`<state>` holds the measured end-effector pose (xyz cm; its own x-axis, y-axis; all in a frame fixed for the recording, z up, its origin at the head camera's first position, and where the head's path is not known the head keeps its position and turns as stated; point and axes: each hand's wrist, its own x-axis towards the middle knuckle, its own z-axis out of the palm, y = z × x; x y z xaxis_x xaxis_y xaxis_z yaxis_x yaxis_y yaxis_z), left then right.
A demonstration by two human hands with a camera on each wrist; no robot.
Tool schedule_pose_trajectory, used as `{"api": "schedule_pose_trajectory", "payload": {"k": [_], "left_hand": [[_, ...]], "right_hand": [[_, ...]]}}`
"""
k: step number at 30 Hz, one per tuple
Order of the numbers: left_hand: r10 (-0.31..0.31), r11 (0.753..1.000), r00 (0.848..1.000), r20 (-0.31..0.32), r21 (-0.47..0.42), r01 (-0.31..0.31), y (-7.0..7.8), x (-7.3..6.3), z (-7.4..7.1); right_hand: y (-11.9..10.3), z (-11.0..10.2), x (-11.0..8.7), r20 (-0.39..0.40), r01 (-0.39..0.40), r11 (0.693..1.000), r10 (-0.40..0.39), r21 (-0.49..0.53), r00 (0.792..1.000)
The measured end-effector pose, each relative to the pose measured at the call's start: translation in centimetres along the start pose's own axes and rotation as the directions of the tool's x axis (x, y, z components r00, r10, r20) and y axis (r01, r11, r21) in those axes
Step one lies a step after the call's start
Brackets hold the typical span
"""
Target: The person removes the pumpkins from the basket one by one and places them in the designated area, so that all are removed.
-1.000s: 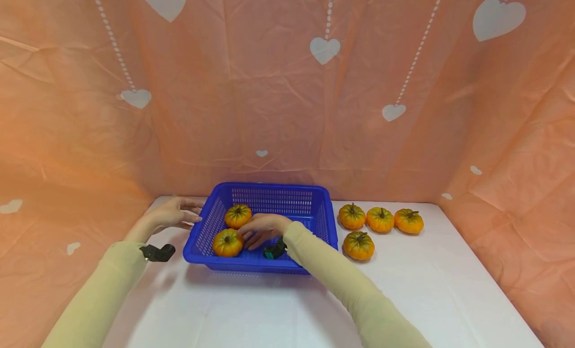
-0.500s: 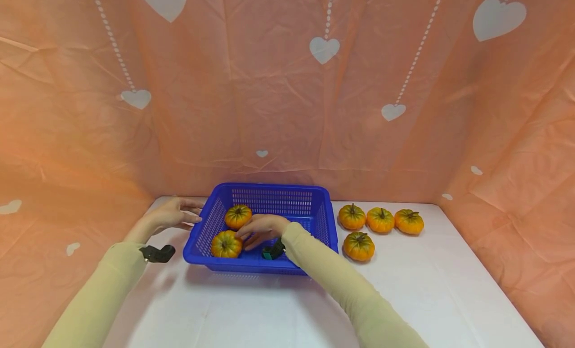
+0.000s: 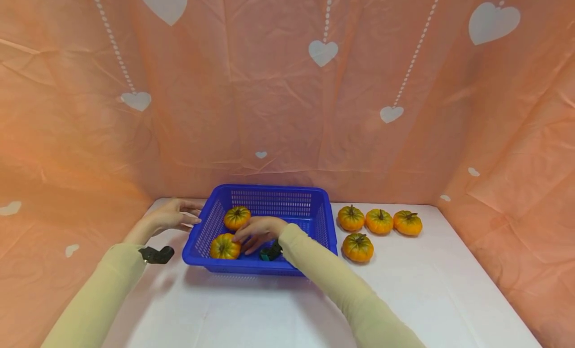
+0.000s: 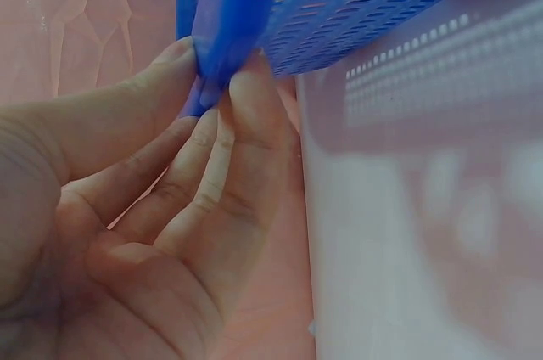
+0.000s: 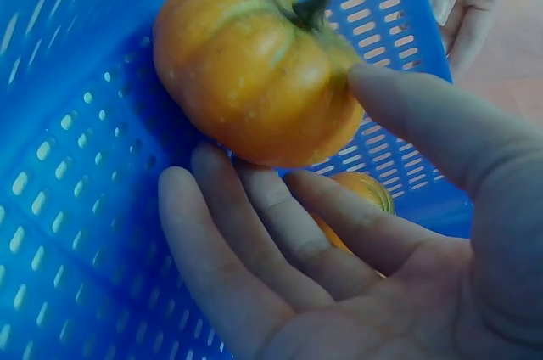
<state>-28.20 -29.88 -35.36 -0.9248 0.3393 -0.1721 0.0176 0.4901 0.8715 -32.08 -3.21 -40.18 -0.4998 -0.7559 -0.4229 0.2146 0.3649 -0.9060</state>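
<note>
A blue plastic basket (image 3: 269, 268) with slotted walls stands on the white table. My left hand (image 3: 168, 218) is at its left rim; in the left wrist view the thumb (image 4: 144, 92) and fingers pinch that rim from both sides. Inside the basket, my right hand (image 3: 260, 230) is beside a small orange pumpkin (image 3: 224, 247) in the front left corner. The right wrist view shows the thumb tip touching this pumpkin (image 5: 254, 71) near its stem, while the fairly straight fingers (image 5: 254, 233) reach its lower side. A second pumpkin (image 3: 236, 218) sits behind it.
To the right of the basket, three pumpkins form a row: one nearest the basket (image 3: 351, 218), a middle pumpkin (image 3: 379, 221) and an outer pumpkin (image 3: 407, 223). Another pumpkin (image 3: 358, 247) lies in front of them. An orange curtain (image 3: 278, 113) with hearts hangs behind the table.
The front pumpkin in the basket has shifted slightly left and toward the front, its top turning a little. My right hand has followed slightly left. The left hand stays at the rim.
</note>
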Motion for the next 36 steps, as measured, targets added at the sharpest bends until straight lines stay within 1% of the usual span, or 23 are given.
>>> {"api": "schedule_pose_trajectory", "payload": {"k": [8, 15, 29, 36], "left_hand": [[-0.004, 1.000, 1.000, 0.001, -0.005, 0.004, -0.03, 0.13, -0.21], [-0.003, 1.000, 1.000, 0.006, -0.001, 0.003, 0.02, 0.08, -0.27], [-0.002, 1.000, 1.000, -0.008, -0.001, 0.002, -0.12, 0.06, 0.00], [0.002, 1.000, 1.000, -0.010, 0.000, -0.002, -0.07, -0.03, 0.05]], "right_hand": [[-0.39, 0.34, 0.13, -0.022, -0.024, 1.000, 0.024, -0.001, 0.999], [-0.79, 0.55, 0.16, -0.042, -0.060, 0.998, 0.058, -0.028, 0.997], [-0.73, 0.87, 0.26, -0.054, -0.057, 0.997, 0.054, -0.059, 0.997], [-0.79, 0.73, 0.03, -0.050, -0.039, 0.996, 0.035, -0.083, 0.998]]}}
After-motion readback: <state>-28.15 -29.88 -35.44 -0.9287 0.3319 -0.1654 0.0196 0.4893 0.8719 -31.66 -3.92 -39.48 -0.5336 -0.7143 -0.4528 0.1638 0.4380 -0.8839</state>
